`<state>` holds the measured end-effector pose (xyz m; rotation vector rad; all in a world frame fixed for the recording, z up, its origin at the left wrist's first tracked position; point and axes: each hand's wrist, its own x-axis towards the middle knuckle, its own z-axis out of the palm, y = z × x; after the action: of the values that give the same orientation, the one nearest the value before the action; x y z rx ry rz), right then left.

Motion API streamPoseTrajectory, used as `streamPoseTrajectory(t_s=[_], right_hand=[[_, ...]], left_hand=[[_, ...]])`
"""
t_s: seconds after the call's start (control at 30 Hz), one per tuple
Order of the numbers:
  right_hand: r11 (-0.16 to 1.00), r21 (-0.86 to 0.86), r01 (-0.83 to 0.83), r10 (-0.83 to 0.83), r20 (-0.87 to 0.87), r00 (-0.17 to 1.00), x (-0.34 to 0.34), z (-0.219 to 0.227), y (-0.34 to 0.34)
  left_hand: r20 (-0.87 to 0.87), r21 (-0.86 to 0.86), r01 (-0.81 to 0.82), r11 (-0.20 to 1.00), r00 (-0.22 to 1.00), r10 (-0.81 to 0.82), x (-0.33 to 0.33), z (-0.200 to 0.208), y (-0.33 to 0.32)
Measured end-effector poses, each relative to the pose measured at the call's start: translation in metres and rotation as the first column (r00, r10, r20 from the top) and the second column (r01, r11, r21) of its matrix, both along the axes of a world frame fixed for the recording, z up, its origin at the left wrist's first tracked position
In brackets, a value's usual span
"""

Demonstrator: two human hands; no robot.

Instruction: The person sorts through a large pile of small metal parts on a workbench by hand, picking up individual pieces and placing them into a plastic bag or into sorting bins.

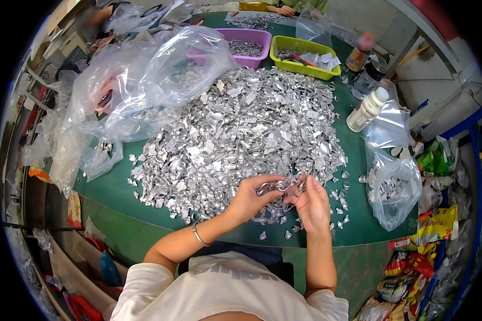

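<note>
My left hand, with a silver bangle on its wrist, is closed around a strip of small joined silver metal castings. At the strip's other end, the bent fingers of my right hand pinch the pieces. Both hands are close together over the near edge of a wide heap of silver metal castings. Many pieces in the heap look like small rings and flat shapes. The exact shape of the held pieces is partly hidden by my fingers.
The heap lies on a green table. Clear plastic bags cover the left side. Purple and yellow-green bins stand behind. A white bottle and a bag of castings are at right. Another person's hand shows at the far side.
</note>
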<state>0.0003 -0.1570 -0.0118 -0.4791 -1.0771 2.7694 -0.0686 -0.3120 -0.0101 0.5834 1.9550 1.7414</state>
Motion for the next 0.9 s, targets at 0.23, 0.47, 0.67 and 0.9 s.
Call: streamPoseTrajectory(t_s=[0.23,0.47,0.67,0.9], right_hand=[[0.989,0.147,-0.012,0.013,-0.007,1.0,0.0,-0.007,-0.002],[0.962,0.247,-0.117,0.108,0.049,0.993,0.003,0.005,-0.002],[0.969,0.199,-0.147,0.15,0.001,0.989,0.003,0.012,-0.002],[0.99,0.109,-0.088,0.088,0.003,0.996,0.003,-0.005,-0.007]], left_hand=[[-0.263,-0.065,0.048,0.997,0.963,-0.063,0.003,0.0,-0.001],[-0.275,-0.05,-0.025,0.998,0.961,0.01,0.0,0.008,-0.006],[-0.153,0.011,-0.183,0.983,0.971,0.183,0.001,-0.001,-0.003],[-0.545,0.049,-0.262,0.964,0.801,0.245,-0.015,-0.013,-0.005]])
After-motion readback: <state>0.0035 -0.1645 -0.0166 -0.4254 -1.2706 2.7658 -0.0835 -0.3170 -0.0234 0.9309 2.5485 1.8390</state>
